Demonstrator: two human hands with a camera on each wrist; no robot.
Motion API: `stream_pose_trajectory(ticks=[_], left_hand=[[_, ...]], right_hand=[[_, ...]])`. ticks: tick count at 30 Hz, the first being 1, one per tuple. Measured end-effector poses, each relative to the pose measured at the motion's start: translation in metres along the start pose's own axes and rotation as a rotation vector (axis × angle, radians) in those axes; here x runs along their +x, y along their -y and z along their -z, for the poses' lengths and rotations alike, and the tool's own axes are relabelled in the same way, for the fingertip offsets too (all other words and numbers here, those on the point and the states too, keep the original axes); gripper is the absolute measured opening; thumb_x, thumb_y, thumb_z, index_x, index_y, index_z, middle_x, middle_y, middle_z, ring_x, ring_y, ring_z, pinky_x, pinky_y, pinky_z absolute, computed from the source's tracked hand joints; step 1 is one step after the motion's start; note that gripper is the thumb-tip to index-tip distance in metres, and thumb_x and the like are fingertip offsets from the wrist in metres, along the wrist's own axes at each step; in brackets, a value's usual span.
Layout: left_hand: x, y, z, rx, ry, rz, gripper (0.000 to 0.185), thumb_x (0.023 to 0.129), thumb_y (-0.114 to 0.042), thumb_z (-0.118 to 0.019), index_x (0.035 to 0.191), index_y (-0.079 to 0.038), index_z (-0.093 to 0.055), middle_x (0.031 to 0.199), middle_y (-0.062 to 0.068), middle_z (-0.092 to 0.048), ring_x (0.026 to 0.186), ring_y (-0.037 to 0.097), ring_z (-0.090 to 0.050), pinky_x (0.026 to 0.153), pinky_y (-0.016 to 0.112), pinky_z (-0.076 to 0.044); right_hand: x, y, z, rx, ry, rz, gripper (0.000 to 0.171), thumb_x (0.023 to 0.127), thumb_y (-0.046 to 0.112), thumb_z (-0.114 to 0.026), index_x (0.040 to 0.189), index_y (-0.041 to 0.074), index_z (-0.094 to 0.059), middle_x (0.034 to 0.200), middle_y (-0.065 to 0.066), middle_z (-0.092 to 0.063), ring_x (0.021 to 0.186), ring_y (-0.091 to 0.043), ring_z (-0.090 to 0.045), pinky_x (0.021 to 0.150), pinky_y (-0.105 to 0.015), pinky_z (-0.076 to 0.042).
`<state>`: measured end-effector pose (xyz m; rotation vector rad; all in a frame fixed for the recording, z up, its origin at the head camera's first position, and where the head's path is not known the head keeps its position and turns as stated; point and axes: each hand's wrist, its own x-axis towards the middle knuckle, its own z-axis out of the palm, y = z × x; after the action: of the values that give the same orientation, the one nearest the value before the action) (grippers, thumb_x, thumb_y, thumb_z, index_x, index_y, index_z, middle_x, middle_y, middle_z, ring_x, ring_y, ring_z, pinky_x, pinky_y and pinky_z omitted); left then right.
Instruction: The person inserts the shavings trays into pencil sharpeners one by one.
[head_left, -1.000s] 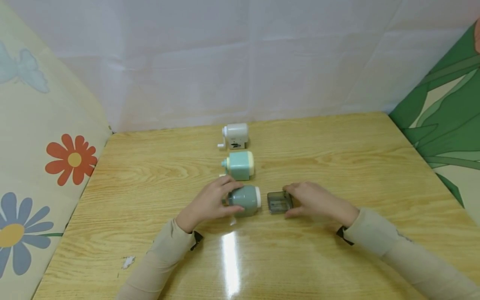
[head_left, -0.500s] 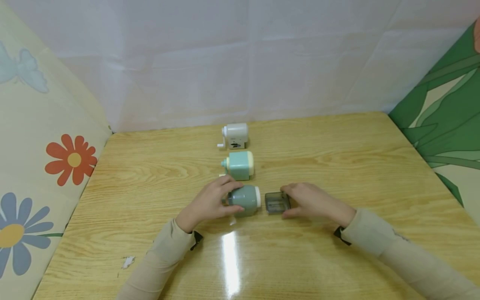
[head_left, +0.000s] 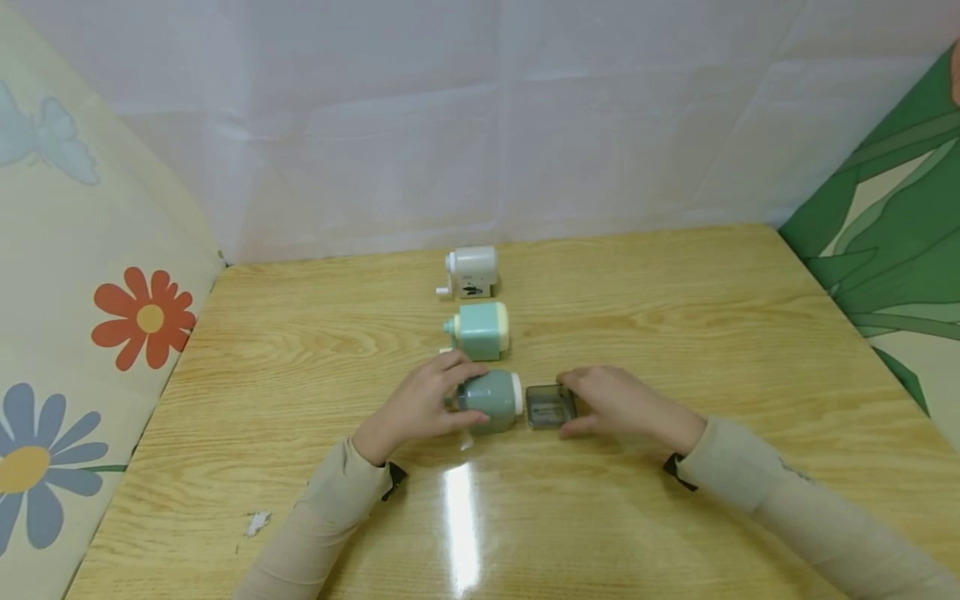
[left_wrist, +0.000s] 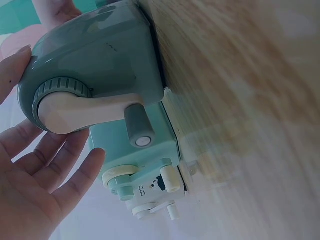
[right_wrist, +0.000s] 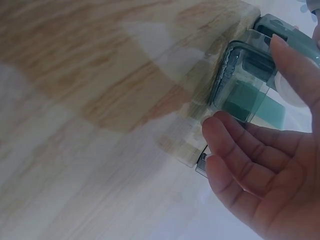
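My left hand (head_left: 422, 402) grips a dark green crank pencil sharpener (head_left: 489, 400) from its crank side, thumb and fingers on either side of the body. In the left wrist view, its pale crank arm (left_wrist: 92, 111) ends in a dark green knob (left_wrist: 138, 125) that hangs toward the tabletop. My right hand (head_left: 617, 402) pinches a clear smoky shavings drawer (head_left: 546, 407) by its right end, between thumb and fingers. The drawer lies level with the sharpener, a narrow gap from its white-rimmed end. In the right wrist view, the sharpener's opening (right_wrist: 272, 29) is partly covered by the drawer.
Behind stands a light teal and cream sharpener (head_left: 480, 332), and farther back a pale grey one (head_left: 474, 271), cranks to the left. A scrap of white (head_left: 257, 523) lies at the front left of the wooden table (head_left: 675, 325). A pale cloth (head_left: 360, 125) hangs along the back.
My right hand has slid the shavings drawer a little to the left, narrowing the gap to the dark green sharpener. The left hand and sharpener have stayed in place.
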<state>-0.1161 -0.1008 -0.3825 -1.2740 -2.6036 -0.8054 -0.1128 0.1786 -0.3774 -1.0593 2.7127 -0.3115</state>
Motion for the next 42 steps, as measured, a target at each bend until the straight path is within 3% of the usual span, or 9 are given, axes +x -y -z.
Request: stream_pose_trajectory(ticks=[16, 25, 42], left_hand=[[0.0, -0.001, 0.001, -0.01, 0.017, 0.011, 0.054, 0.073, -0.033, -0.076, 0.112, -0.001, -0.06, 0.1, 0.008, -0.057, 0.083, 0.015, -0.055, 0.069, 0.022, -0.049], [-0.001, -0.001, 0.0, -0.008, 0.009, 0.012, 0.054, 0.072, -0.033, -0.077, 0.112, -0.001, -0.06, 0.1, 0.007, -0.057, 0.083, 0.014, -0.055, 0.069, 0.021, -0.049], [-0.001, 0.0, 0.0, -0.022, 0.025, 0.029, 0.053, 0.073, -0.034, -0.076, 0.113, -0.002, -0.06, 0.101, 0.006, -0.056, 0.085, 0.014, -0.054, 0.07, 0.022, -0.049]], right_hand=[[0.004, 0.004, -0.001, -0.004, -0.002, 0.007, 0.069, 0.073, 0.04, -0.073, 0.115, -0.01, -0.054, 0.108, -0.026, -0.06, 0.093, -0.034, -0.06, 0.08, -0.044, -0.05], [0.009, 0.006, -0.004, -0.007, -0.033, 0.054, 0.067, 0.073, 0.04, -0.074, 0.112, -0.011, -0.055, 0.103, -0.024, -0.062, 0.087, -0.031, -0.062, 0.075, -0.04, -0.052], [0.018, 0.015, -0.006, 0.019, -0.045, 0.036, 0.065, 0.072, 0.04, -0.074, 0.109, -0.011, -0.057, 0.1, -0.023, -0.063, 0.083, -0.029, -0.063, 0.073, -0.037, -0.053]])
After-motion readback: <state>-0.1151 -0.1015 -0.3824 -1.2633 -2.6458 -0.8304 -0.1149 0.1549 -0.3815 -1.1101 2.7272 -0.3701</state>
